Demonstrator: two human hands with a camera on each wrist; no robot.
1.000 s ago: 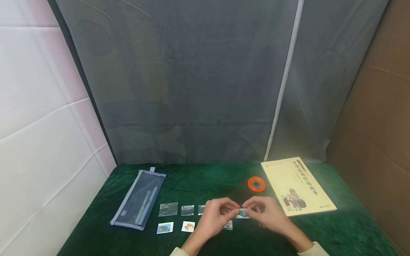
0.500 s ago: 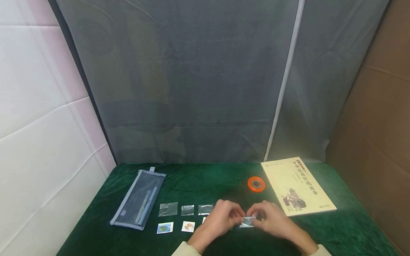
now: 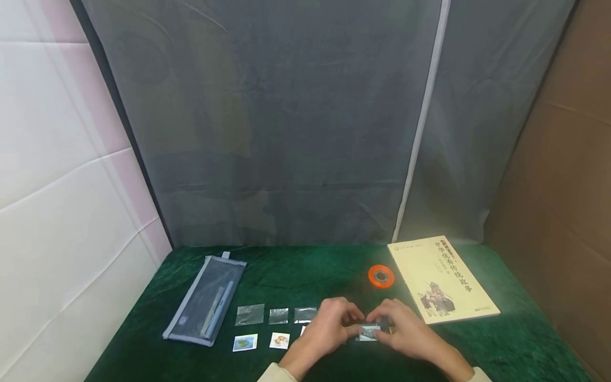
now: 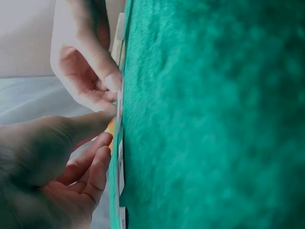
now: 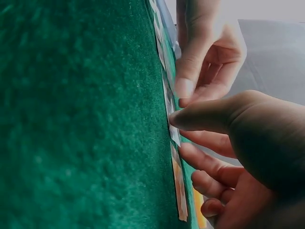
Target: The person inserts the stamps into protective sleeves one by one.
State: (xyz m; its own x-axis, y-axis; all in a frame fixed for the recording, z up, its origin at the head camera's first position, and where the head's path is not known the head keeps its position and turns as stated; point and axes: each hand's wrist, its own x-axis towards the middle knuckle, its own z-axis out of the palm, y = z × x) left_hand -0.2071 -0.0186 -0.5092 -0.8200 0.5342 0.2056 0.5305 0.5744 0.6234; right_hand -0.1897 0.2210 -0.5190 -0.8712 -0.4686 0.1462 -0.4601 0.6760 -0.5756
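While 3 clear sleeves (image 3: 278, 317) lie in a row on the table (image 3: 305, 276), we pinch 1 small picture card (image 3: 369, 333) between our left hand (image 3: 331, 323) and right hand (image 3: 402, 330).

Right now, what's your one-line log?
left fingers: at left end of picture card; right fingers: at right end; orange roll: beyond card; book: right of roll

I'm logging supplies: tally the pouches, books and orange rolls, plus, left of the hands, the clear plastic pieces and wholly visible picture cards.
Pouch: 1
Book: 1
Orange roll: 1
Clear plastic pieces: 3
Picture cards, wholly visible: 2
Total: 8
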